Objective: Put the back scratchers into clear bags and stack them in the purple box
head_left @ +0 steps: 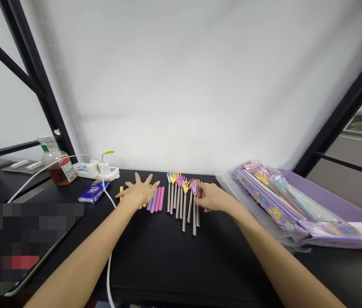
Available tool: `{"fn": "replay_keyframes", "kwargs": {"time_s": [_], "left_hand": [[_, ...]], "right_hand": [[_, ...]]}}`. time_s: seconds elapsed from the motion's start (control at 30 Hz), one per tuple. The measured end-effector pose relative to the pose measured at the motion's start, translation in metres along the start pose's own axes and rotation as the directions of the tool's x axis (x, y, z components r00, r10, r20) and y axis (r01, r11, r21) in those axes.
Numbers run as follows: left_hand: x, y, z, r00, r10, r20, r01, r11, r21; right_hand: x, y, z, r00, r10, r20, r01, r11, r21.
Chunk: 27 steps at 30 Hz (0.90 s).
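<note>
My left hand (138, 191) lies flat with its fingers spread over a row of coloured plastic handles. Purple handles (152, 202) and pink handles (159, 199) show to its right; yellow ones are partly hidden beneath the palm. Beside them, several metal back scratchers with small hand-shaped heads lie roughly parallel, blue, yellow, pink and purple; a yellow-headed back scratcher (185, 205) sits lower than most. My right hand (211, 197) is closed, fingers curled, at the head end of a purple-headed back scratcher (194, 216) on the row's right side. Its fingertips partly cover other rods there.
At right stands an open purple box (322, 192) holding packaged back scratchers, with clear plastic wrap (248, 205) alongside. Left are a glass jar (58, 164), a power strip (112, 173), a blue packet (93, 191) and a blurred-out device (23, 248). A white cable (109, 265) crosses the black table.
</note>
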<state>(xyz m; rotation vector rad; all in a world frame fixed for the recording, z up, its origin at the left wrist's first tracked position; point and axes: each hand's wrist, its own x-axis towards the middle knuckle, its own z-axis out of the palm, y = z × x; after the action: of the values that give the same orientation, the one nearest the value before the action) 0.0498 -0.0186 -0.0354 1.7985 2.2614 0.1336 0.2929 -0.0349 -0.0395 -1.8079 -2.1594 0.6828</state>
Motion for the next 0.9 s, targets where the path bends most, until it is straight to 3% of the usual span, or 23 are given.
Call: {"fn": "replay_keyframes", "kwargs": {"time_s": [0.33,0.6,0.73,0.9], "left_hand": [[-0.022,0.012,0.006,0.973,0.229,-0.04,-0.227,0.973,0.05],[-0.004,-0.007,-0.007,0.941,0.333,-0.054,-0.329,0.941,0.073],[0.012,-0.023,-0.018,0.935,0.348,-0.067,-0.345,0.937,0.053],[0.012,-0.031,-0.024,0.965,0.251,0.077,-0.254,0.967,0.033]], "right_hand": [[0.005,0.013,-0.003,0.999,0.054,0.0,-0.054,0.991,0.119],[0.011,0.023,0.008,0.998,0.018,-0.062,-0.01,0.99,0.138],[0.011,0.019,0.01,0.992,-0.025,-0.121,0.044,0.988,0.149],[0.006,0.012,0.013,0.994,0.043,-0.097,-0.034,0.995,0.094]]}}
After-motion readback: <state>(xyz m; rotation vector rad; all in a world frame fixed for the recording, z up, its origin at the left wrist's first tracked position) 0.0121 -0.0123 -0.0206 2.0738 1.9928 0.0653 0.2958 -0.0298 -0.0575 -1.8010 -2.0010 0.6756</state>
